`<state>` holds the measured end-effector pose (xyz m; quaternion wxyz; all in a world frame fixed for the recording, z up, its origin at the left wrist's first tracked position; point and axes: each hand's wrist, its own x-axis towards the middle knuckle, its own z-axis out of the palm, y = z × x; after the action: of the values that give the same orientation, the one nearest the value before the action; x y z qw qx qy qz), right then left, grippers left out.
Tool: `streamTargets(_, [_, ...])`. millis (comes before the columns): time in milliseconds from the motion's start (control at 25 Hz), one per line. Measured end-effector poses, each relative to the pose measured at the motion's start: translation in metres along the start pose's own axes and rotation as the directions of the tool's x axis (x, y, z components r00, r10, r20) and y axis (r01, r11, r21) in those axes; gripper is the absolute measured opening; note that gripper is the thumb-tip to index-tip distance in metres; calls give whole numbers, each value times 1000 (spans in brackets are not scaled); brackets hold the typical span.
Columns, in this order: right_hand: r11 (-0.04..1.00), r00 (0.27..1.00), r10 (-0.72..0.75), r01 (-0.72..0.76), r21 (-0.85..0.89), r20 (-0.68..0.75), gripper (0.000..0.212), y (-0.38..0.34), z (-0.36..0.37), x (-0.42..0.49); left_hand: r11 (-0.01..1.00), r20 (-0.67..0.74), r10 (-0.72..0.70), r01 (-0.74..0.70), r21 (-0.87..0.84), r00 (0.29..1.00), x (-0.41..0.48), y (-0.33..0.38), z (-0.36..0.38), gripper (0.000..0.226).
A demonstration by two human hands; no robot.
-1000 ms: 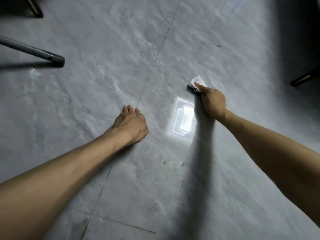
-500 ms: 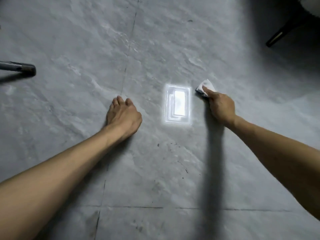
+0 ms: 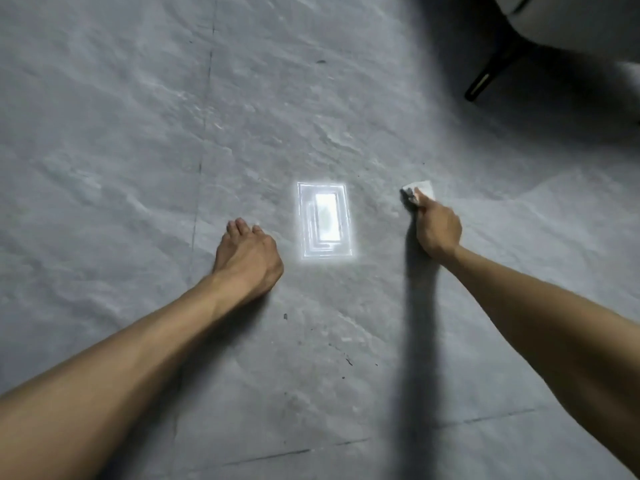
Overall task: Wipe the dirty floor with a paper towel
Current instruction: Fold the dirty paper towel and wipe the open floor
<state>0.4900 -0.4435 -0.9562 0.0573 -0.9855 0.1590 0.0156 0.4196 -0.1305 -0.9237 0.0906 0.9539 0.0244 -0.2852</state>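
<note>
The floor (image 3: 138,140) is grey marbled tile with dark grout lines. Small dark specks of dirt (image 3: 348,361) lie on it between my two forearms. A folded white paper towel (image 3: 423,189) is pressed onto the floor at centre right, with my right hand (image 3: 439,230) shut on it and the fingertips on top of it. My left hand (image 3: 246,258) rests on the floor at centre left, fingers curled under, holding nothing. A bright rectangular light reflection (image 3: 325,221) sits on the tile between the hands.
A black furniture leg (image 3: 488,76) under a pale seat (image 3: 568,22) stands at the top right, in a dark shadow. One more dark spot (image 3: 320,61) marks the floor farther away. A grout line (image 3: 204,133) runs away from me left of my left hand.
The view has swung right: the metal pole at the left has left the frame and the chair leg has come in. My right hand with the paper towel has slid right, away from the light reflection.
</note>
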Motion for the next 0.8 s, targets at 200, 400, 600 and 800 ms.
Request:
streamTargets(200, [921,924,-381,382,75,-24,46,-94,26,-20,1000,13,-9,9,-1,1000,5,3,0,63])
streamTargets(400, [573,526,-809,805,155,263,58,-34,6,-85,1000,28,18,-18,-4,999,1,0,-3,66])
streamTargets(600, [996,995,-77,73,58,64,54,-42,1,-83,995,52,90,-87,-55,995,5,-24,-3,69])
streamTargets(800, [573,540,-820,783,243,193,58,-122,38,-221,975,-21,212,-213,-63,977,-5,-54,-6,65])
